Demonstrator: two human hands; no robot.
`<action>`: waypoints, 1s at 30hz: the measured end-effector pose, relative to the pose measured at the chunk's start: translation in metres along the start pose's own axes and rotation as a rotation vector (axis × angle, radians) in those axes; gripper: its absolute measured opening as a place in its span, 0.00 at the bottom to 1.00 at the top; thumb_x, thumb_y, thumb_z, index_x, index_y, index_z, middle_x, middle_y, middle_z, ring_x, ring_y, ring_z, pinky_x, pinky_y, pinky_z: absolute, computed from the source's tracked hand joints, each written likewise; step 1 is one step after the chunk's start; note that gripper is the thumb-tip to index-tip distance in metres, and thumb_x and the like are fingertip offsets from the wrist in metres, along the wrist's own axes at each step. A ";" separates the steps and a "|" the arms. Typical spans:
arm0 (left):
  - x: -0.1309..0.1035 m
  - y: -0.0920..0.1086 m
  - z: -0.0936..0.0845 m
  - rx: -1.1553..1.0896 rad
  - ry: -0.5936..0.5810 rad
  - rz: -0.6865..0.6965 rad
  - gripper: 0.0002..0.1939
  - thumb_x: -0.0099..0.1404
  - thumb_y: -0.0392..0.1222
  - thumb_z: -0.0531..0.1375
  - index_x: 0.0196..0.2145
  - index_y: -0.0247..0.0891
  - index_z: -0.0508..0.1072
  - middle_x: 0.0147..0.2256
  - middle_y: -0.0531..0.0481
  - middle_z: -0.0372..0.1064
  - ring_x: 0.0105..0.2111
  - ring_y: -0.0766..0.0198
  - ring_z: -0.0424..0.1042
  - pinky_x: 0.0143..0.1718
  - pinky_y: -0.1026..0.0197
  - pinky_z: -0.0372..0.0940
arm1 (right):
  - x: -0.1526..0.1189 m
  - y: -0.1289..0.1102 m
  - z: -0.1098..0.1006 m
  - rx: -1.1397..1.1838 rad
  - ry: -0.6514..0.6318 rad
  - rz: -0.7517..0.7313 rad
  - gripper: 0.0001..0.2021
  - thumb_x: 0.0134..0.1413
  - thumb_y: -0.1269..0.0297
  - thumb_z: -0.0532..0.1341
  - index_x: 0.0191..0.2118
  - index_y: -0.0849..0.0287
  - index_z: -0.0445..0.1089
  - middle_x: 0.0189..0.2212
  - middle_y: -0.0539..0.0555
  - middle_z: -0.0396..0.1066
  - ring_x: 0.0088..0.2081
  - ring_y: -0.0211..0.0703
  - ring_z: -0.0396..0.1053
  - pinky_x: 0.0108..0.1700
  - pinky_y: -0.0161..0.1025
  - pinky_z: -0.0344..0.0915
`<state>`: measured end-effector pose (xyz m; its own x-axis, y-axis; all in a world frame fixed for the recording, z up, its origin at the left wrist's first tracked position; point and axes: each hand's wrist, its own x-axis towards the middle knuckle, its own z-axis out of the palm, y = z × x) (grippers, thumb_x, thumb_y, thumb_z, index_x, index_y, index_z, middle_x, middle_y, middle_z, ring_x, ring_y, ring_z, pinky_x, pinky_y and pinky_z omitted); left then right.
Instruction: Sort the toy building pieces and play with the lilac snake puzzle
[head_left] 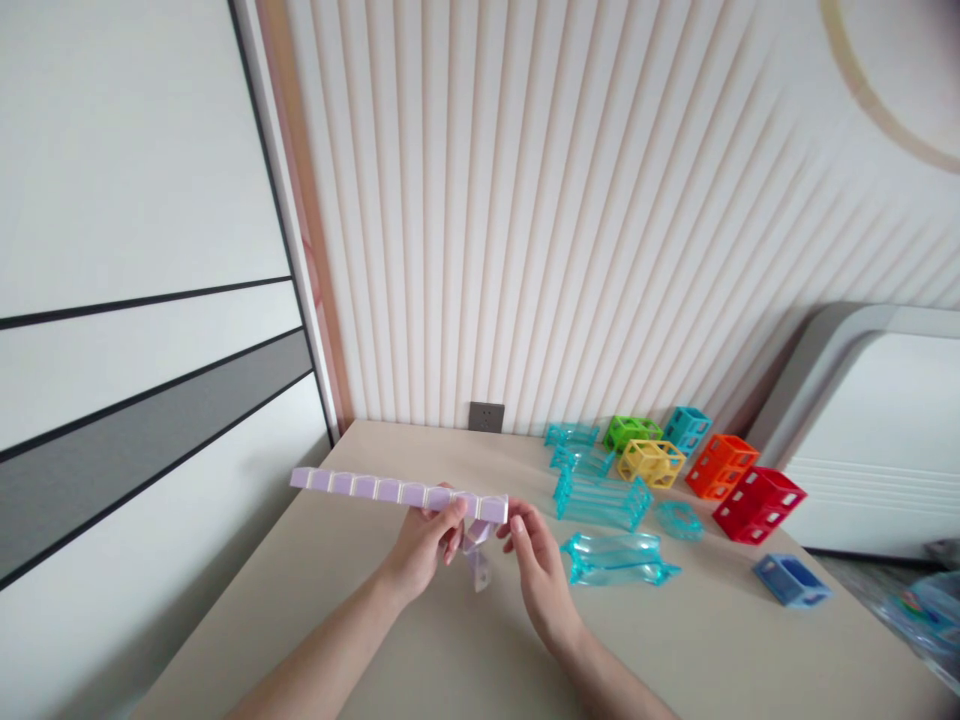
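Observation:
A long row of joined light purple blocks (390, 491) is held up over the table, reaching out to the left. My left hand (429, 540) grips it near its right end, thumb in front and fingers curled behind. Smaller purple pieces (478, 570) hang beneath that end, partly see-through and blurred. My right hand (534, 560) is at the right end of the row, thumb and fingers bent close together; whether something small is between them is hidden.
On the table (315, 600), right of my hands, lie clear teal pieces (611, 560). Farther right stand green (632, 432), yellow (651, 463), teal (687, 430), orange (721, 466), red (759, 505) and blue blocks (791, 581). A socket (487, 417) is on the wall behind.

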<state>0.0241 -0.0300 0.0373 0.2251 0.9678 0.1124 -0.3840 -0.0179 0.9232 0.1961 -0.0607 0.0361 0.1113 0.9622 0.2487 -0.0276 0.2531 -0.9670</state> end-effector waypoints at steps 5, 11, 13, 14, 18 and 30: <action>0.001 -0.001 0.007 -0.125 0.029 -0.116 0.22 0.58 0.56 0.70 0.24 0.36 0.69 0.16 0.60 0.58 0.14 0.76 0.53 0.14 0.71 0.44 | -0.002 0.003 -0.001 0.059 -0.145 -0.009 0.25 0.61 0.43 0.61 0.56 0.52 0.72 0.55 0.56 0.75 0.56 0.51 0.70 0.59 0.45 0.64; 0.002 0.000 0.010 -0.239 0.045 -0.180 0.26 0.54 0.54 0.72 0.45 0.37 0.76 0.20 0.62 0.60 0.15 0.78 0.51 0.14 0.72 0.43 | 0.000 0.008 -0.001 0.175 -0.128 0.035 0.27 0.59 0.45 0.64 0.60 0.52 0.69 0.45 0.55 0.78 0.43 0.46 0.74 0.46 0.40 0.71; 0.002 -0.002 0.010 -0.231 0.027 -0.190 0.28 0.52 0.56 0.73 0.45 0.35 0.76 0.17 0.63 0.57 0.14 0.77 0.48 0.14 0.71 0.41 | 0.002 0.008 0.000 0.187 -0.110 0.042 0.25 0.57 0.44 0.65 0.55 0.54 0.72 0.39 0.55 0.78 0.37 0.44 0.72 0.40 0.38 0.70; 0.001 -0.003 0.010 -0.221 0.020 -0.194 0.30 0.51 0.56 0.74 0.45 0.35 0.76 0.17 0.63 0.57 0.14 0.77 0.49 0.14 0.71 0.42 | 0.003 0.008 0.000 0.187 -0.099 0.045 0.24 0.57 0.44 0.65 0.52 0.55 0.74 0.37 0.54 0.78 0.35 0.44 0.71 0.38 0.38 0.69; -0.002 -0.008 0.015 -0.204 -0.022 -0.199 0.30 0.46 0.51 0.77 0.44 0.36 0.75 0.26 0.54 0.72 0.23 0.66 0.69 0.24 0.65 0.63 | 0.004 -0.001 0.002 0.152 -0.126 0.069 0.23 0.55 0.43 0.66 0.45 0.57 0.77 0.31 0.53 0.74 0.30 0.42 0.65 0.35 0.37 0.65; -0.003 0.019 0.010 0.168 -0.158 -0.044 0.18 0.58 0.53 0.70 0.36 0.35 0.76 0.24 0.56 0.65 0.21 0.72 0.55 0.22 0.66 0.49 | -0.005 -0.011 0.004 0.342 -0.246 0.343 0.26 0.49 0.36 0.66 0.27 0.58 0.71 0.17 0.46 0.58 0.20 0.36 0.53 0.26 0.35 0.54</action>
<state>0.0249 -0.0361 0.0581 0.3808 0.9176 0.1142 -0.2190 -0.0305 0.9752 0.1920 -0.0674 0.0456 -0.1958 0.9801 -0.0327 -0.3474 -0.1005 -0.9323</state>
